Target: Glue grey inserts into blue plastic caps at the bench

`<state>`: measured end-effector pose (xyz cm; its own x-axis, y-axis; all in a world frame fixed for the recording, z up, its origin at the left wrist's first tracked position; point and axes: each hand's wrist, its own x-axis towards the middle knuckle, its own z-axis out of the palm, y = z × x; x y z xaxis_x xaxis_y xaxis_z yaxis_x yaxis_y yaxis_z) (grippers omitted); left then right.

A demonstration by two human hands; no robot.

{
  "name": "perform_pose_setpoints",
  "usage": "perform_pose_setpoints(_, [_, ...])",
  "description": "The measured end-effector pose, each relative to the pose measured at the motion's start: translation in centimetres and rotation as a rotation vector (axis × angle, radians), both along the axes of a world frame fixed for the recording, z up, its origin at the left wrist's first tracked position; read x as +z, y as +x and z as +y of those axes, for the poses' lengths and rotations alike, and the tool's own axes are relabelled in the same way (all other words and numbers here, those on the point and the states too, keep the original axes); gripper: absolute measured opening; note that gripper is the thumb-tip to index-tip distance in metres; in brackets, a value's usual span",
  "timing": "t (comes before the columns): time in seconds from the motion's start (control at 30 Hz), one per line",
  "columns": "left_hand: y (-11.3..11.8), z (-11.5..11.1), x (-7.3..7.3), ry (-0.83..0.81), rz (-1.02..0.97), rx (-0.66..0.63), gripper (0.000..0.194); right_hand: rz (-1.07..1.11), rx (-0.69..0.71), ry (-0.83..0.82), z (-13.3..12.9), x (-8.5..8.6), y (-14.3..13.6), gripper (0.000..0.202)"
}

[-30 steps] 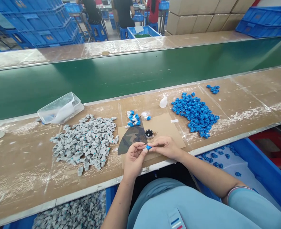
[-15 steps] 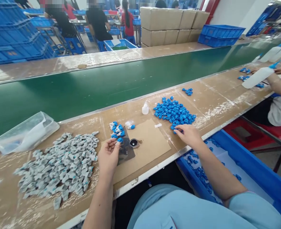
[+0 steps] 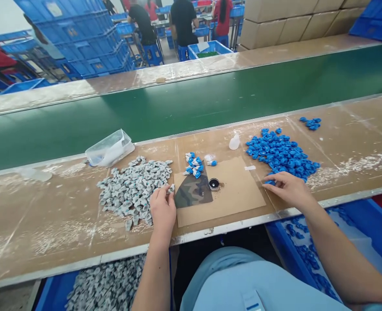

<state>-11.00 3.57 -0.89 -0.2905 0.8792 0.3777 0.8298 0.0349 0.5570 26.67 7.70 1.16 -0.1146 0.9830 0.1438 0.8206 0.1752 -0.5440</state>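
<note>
At the right edge of the heap of small grey plastic pieces, my left hand pinches one grey piece at its fingertips. My right hand is at the near edge of the pile of small blue parts; its thumb and forefinger close around a blue part. Between the hands lies a cardboard sheet with a dark patterned patch and a small round dish of black liquid. A cluster of blue-and-white pieces sits at the sheet's back left corner.
Behind the sheet stands a small white bottle. A clear plastic tub lies tilted by the green conveyor belt. Below the table edge are a blue crate of grey pieces and a blue crate of blue parts. People sit across the belt.
The view has turned left. My left hand has left the blue-and-white cluster, where it held a piece, and is now at the grey heap. My right hand stays by the blue pile.
</note>
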Motion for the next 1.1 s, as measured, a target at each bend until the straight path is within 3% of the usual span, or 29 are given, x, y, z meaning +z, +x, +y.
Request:
perform_pose_setpoints(0.27, [1.1, 1.7, 0.1, -0.126, 0.295, -0.004, 0.019, 0.464, 0.142, 0.019, 0.1, 1.0, -5.0, 0.022])
perform_pose_setpoints(0.4, [0.3, 1.7, -0.5, -0.109, 0.305, -0.112, 0.023, 0.617, 0.194, -0.089, 0.0, 0.3, -7.0, 0.023])
perform_pose_setpoints(0.53, [-0.2, 1.2, -0.3, -0.016, 0.209, -0.103, 0.024, 0.698, 0.240, -0.185, 0.2, -0.5, -8.3, 0.033])
perform_pose_setpoints(0.63, [0.6, 0.4, 0.6, 0.057, -0.013, -0.063, 0.018, 0.635, 0.322, -0.123, 0.5, -0.4, -8.9, 0.024])
perform_pose_setpoints(0.7, [1.8, -0.2, 1.1, 0.077, -0.291, -0.046, 0.013, 0.550, 0.377, -0.054, 0.7, -0.2, -9.2, 0.022])
perform_pose_setpoints(0.87, [5.8, -1.5, 1.0, -0.099, -1.044, -0.084, 0.026, 0.394, 0.432, 0.003, 1.3, 0.4, -10.1, 0.026])
perform_pose_setpoints(1.0, [7.6, -1.8, 0.6, -0.204, -1.342, -0.090, 0.034, 0.295, 0.477, 0.062, 1.5, 0.8, -10.5, 0.022])
perform_pose_setpoints(1.1, [8.0, -1.7, 0.8, -0.266, -1.454, -0.120, 0.038, 0.272, 0.511, 0.089, 1.7, 1.0, -10.7, 0.024])
